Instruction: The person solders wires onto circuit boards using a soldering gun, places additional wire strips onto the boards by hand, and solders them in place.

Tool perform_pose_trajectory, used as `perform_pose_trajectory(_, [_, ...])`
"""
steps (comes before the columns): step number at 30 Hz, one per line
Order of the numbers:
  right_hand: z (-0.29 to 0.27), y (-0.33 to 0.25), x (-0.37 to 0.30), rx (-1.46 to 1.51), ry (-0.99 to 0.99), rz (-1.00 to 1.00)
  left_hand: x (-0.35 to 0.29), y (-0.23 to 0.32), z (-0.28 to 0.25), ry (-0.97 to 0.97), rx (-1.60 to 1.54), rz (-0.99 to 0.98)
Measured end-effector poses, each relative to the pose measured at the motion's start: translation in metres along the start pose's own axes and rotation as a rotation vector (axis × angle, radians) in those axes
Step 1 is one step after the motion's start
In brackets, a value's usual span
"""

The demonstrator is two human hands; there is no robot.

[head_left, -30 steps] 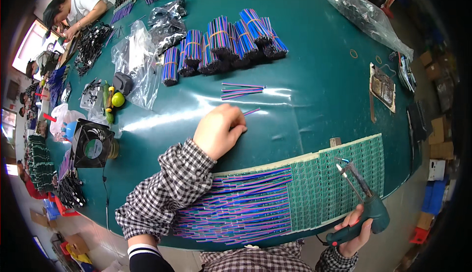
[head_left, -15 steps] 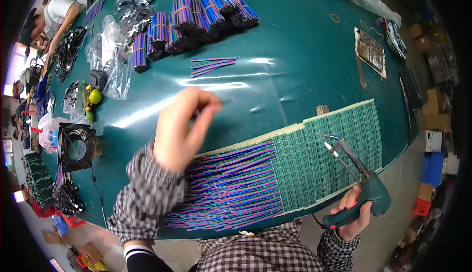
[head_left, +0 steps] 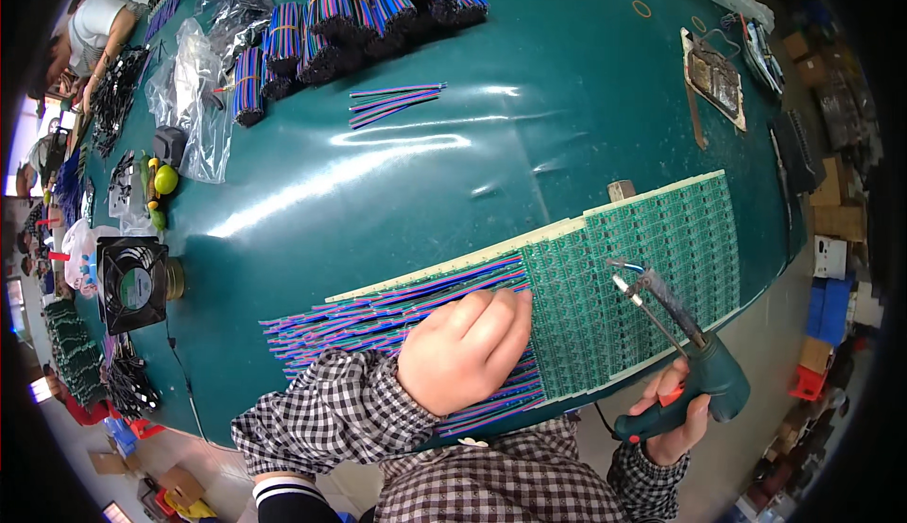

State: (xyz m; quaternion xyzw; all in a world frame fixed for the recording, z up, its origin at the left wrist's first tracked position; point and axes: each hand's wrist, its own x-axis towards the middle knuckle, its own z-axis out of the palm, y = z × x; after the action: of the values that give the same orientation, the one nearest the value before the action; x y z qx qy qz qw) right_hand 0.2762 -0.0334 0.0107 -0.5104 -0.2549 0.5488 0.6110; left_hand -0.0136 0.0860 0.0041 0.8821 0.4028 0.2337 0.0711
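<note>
My left hand (head_left: 463, 348) lies over rows of multicoloured wires (head_left: 350, 315), its fingers curled down near the wire ends at the edge of the bare boards; what the fingertips grip is hidden. The wires run side by side onto green circuit board panels (head_left: 661, 249), whose right part carries none. At the lower right, my right hand (head_left: 675, 433) is wrapped around the handle of a dark green soldering gun (head_left: 723, 381) with a red trigger. Its metal tip (head_left: 621, 282) points up and left above the boards, and a thin feed tube runs beside it.
Banded wire bundles (head_left: 331, 3) stand at the back, with a few loose wires (head_left: 395, 102) in front. A small black fan (head_left: 134, 287) and clear plastic bags (head_left: 194, 98) are at left. A stained soldering pad (head_left: 713, 84) lies far right. Another person (head_left: 94, 36) leans over the table.
My left hand has come down and to the right, from above the table onto the wires at the boards, its fingers now curled under. The soldering gun has barely moved.
</note>
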Motion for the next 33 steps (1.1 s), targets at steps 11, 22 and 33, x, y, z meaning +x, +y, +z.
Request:
perform_pose_trajectory(11, [0.020,-0.012,-0.025,-0.325,-0.115,0.088,-0.004,-0.003,0.003,0.067,-0.058,-0.002])
perform_pose_trajectory(22, [0.012,0.007,-0.031,-0.498,-0.037,0.033,-0.003,-0.006,0.001,0.047,-0.149,-0.029])
perform_pose_trajectory(33, [0.023,-0.001,-0.027,-0.544,-0.037,0.091,-0.003,-0.007,0.004,0.070,-0.161,-0.015])
